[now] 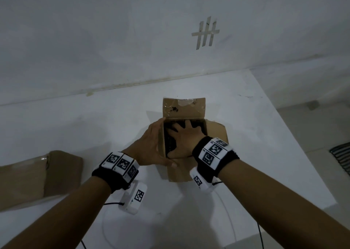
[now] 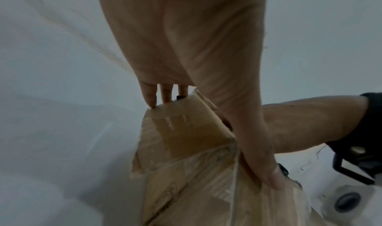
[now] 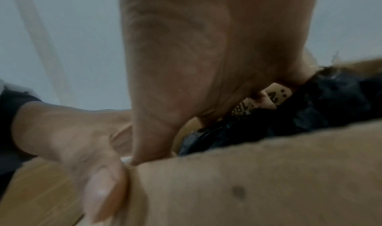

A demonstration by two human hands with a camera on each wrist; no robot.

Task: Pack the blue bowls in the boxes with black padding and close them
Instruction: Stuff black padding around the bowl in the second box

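The open cardboard box sits mid-table, its far flap upright. Inside lies black padding; no blue bowl shows. The right hand, fingers spread flat, presses the padding down. The left hand clasps the box's left wall, thumb on the near flap. Padding looks like the step in hand; folding the flaps shut likely follows.

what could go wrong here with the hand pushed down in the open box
1. The right hand presses spread fingers on the black padding inside the small brown cardboard box; no blue bowl shows, so hard pressing might stress whatever lies beneath.
2. The left hand grips only the box's left wall; it may buckle or let the box slide.
3. The upright far flap could fold onto the hand.
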